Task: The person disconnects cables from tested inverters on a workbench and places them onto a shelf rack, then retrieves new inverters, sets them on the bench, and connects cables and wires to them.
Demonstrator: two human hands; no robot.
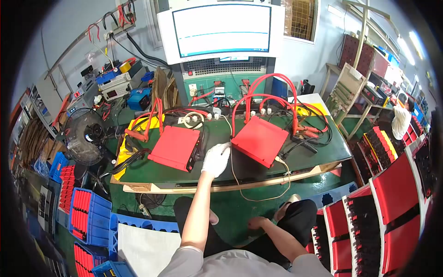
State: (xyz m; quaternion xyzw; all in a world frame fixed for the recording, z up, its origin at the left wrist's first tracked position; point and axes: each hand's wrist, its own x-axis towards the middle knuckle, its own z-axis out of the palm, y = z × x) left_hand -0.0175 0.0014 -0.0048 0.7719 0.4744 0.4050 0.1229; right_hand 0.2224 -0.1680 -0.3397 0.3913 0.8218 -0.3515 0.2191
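My left hand [217, 159], in a white glove, is at the left end of a red box-shaped device [261, 141] on the bench. Its fingers are bent together beside the device's edge and a thin pale cable; what they grip, if anything, is hidden. A second red device [174, 147] lies to the left of that hand. My bare right hand [257, 223] rests low between my knees, below the bench edge, its fingers curled with nothing seen in them. Red clamps [308, 131] on thick cables lie right of the right-hand device.
A monitor [222, 30] stands behind the green bench [221, 177]. Thick red cables [272, 76] arch over its back. A fan [85, 137] and blue crates [91, 215] are at left. Racks of red devices [392, 194] stand close on my right. Another person [401, 117] works farther off.
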